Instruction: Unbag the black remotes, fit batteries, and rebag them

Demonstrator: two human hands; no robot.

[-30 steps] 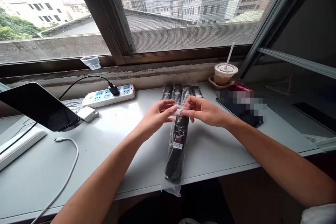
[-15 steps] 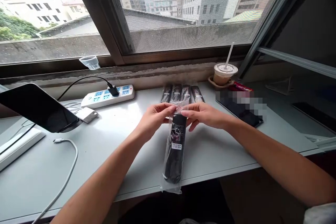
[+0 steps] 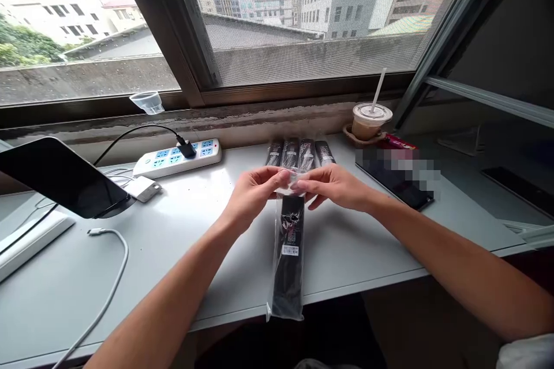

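Left hand (image 3: 259,187) and right hand (image 3: 335,185), fingers nearly closed, seem to pinch the clear plastic sleeve (image 3: 285,191) above the long black packet (image 3: 288,277) — best kept evenly taut.

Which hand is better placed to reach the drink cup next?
Likely the right hand: the drink cup stands nearer to it, while the left hand would have to reach across. Both hold the clear bag at its upper end, so neither is free.

Nothing legible from where I stand. White label (image 3: 289,250) on bagged black package (image 3: 287,279), pale print (image 3: 289,221) above it (all too small to make out).
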